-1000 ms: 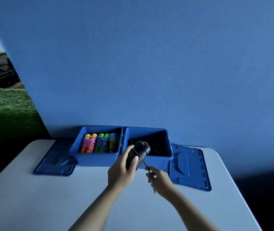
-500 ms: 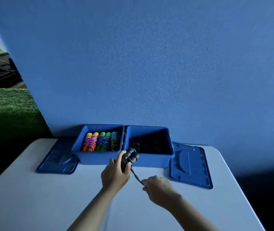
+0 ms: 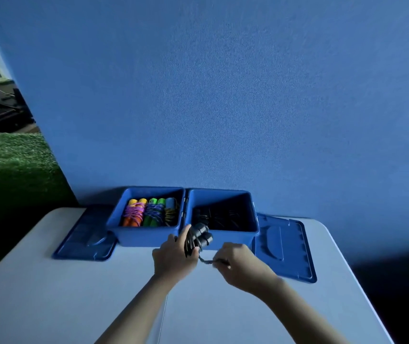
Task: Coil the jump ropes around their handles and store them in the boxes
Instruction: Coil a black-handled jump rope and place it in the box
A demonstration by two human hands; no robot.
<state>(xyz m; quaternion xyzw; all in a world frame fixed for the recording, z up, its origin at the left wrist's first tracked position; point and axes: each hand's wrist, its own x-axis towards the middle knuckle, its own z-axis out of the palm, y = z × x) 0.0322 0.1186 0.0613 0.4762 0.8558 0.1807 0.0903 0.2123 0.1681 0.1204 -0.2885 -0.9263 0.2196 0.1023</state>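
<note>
My left hand (image 3: 173, 256) grips a pair of black jump rope handles (image 3: 199, 235) with black cord wound round them, held just in front of the right blue box (image 3: 223, 234). A short stretch of the black cord (image 3: 205, 260) runs from the handles to my right hand (image 3: 238, 265), which pinches its end. The right box holds dark coiled ropes, hard to make out. The left blue box (image 3: 146, 235) holds coiled ropes with orange, green and blue handles (image 3: 148, 212).
Two blue lids lie flat on the white table (image 3: 49, 294): one left of the boxes (image 3: 84, 239), one to the right (image 3: 285, 247). A blue wall stands right behind the boxes. Green turf lies beyond the table's left edge.
The handles came down from over the right box's rim to just in front of it. My right hand moved right and drew the cord end out to the side.
</note>
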